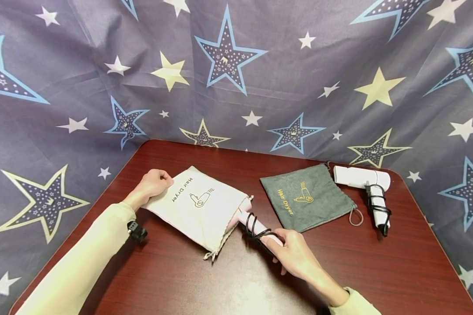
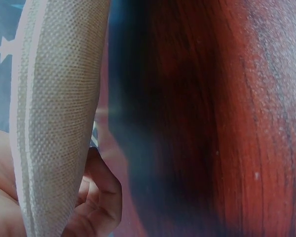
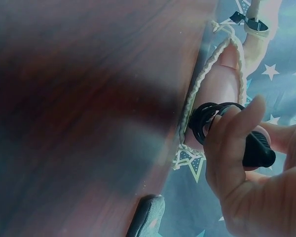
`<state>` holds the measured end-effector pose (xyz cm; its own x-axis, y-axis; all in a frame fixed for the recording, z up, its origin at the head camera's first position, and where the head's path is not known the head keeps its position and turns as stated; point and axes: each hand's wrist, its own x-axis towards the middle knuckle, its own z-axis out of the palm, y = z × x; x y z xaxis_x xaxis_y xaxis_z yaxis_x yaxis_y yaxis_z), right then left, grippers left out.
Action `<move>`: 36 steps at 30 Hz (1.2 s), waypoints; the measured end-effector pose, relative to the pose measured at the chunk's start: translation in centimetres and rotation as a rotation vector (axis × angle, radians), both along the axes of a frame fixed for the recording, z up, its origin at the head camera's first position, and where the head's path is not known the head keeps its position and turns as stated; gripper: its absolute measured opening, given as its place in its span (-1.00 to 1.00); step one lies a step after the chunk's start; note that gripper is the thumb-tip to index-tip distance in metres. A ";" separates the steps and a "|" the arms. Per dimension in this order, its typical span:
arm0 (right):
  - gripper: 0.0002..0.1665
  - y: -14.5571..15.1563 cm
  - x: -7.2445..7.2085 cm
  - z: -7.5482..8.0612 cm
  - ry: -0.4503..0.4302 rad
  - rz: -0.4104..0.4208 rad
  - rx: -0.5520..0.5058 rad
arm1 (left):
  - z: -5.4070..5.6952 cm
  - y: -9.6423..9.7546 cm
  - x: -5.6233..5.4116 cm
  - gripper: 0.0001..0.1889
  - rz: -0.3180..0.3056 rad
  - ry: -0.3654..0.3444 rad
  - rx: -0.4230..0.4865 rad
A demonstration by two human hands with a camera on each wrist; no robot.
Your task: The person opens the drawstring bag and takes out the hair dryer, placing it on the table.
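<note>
My left hand (image 1: pixel 153 184) pinches the closed end of a cream drawstring bag (image 1: pixel 193 214) printed "Hair Dryer". In the left wrist view, thumb and curled fingers (image 2: pixel 106 192) lie on either side of the bag's edge (image 2: pixel 59 108). My right hand (image 1: pixel 293 254) grips the handle of a pale pink hair dryer (image 1: pixel 244 216), with its black cord (image 1: pixel 253 227) wound round it. The dryer's barrel (image 3: pixel 219 94) sits mostly inside the bag's mouth, seen in the right wrist view with its braided drawstring rim (image 3: pixel 200 81). The far end of the barrel is hidden by the cloth.
A dark grey pouch (image 1: pixel 319 203), also marked "Hair Dryer", lies flat right of the cream bag. Beside it is a white hair dryer (image 1: pixel 354 177) with a cord wrapped round its handle. The reddish wooden table (image 1: pixel 173 280) meets a star-patterned curtain (image 1: pixel 244 113) behind.
</note>
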<state>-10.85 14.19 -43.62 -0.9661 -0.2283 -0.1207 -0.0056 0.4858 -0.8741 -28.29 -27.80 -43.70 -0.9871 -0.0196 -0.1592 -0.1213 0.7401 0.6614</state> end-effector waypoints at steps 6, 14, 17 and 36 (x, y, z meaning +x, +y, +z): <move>-0.68 0.1 0.0 -0.1 0.001 -0.010 0.005 | 0.1 -0.1 0.2 -0.82 0.008 -0.002 0.003; -0.67 0.1 0.1 -0.1 0.002 -0.021 0.010 | 0.2 -0.2 0.2 -0.81 0.012 -0.009 0.008; -0.67 0.1 0.1 -0.1 0.002 -0.025 0.015 | 0.2 -0.2 0.2 -0.80 0.013 -0.010 0.011; -0.71 0.2 0.1 -0.1 0.008 -0.042 0.014 | 0.2 -0.3 0.3 -0.81 0.036 -0.027 0.013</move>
